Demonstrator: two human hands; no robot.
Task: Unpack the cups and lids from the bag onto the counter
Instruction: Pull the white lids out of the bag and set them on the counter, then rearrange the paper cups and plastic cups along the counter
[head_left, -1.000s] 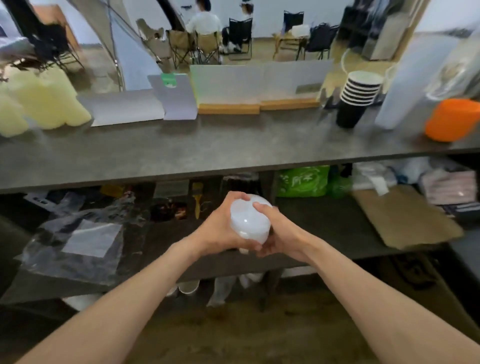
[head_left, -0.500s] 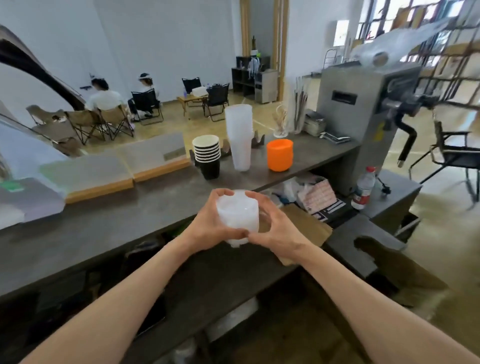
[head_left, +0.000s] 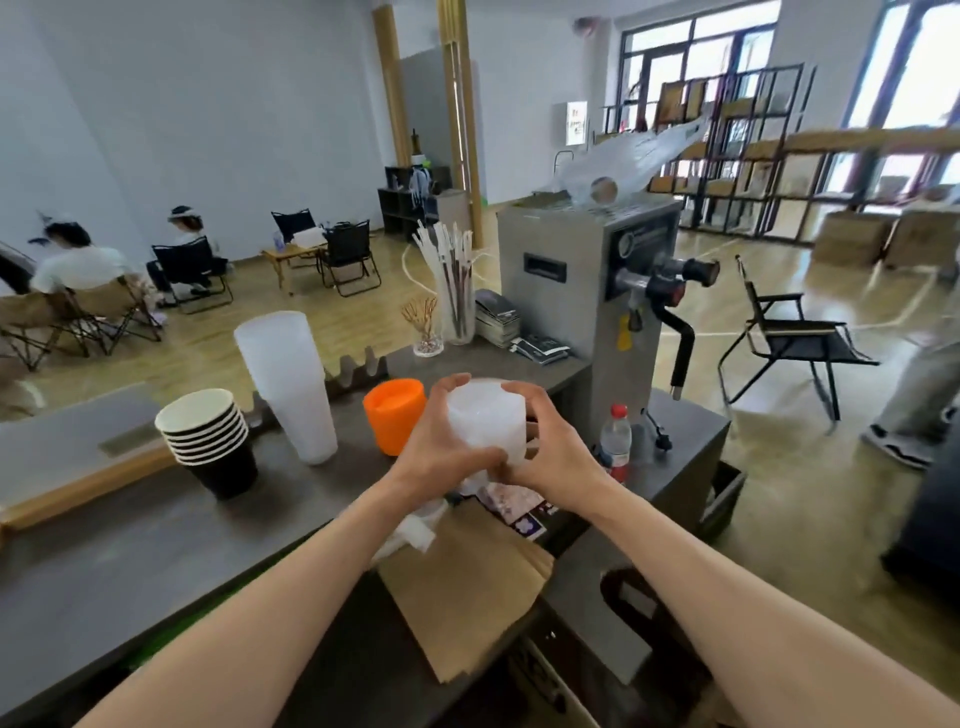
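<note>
A white stack of lids (head_left: 485, 418) is held between both hands above the right end of the grey counter (head_left: 130, 545). My left hand (head_left: 439, 441) grips its left side and my right hand (head_left: 545, 447) its right side. Just behind the hands stands an orange stack of lids (head_left: 390, 418). Left of it stand a tall stack of translucent cups (head_left: 291, 384) and a stack of black paper cups (head_left: 210, 439). A clear plastic bag (head_left: 628, 161) lies on top of the steel machine.
A steel machine (head_left: 587, 312) with a black handle stands at the counter's right end. A straw jar (head_left: 457, 306) and leaflets sit behind the hands. A water bottle (head_left: 615, 441) and brown paper bags (head_left: 467, 587) lie on the lower shelf. People sit on chairs at the far left.
The view has swung right and up from the lower shelf. Both hands have lifted the white lid stack up and forward to the orange stack on the counter.
</note>
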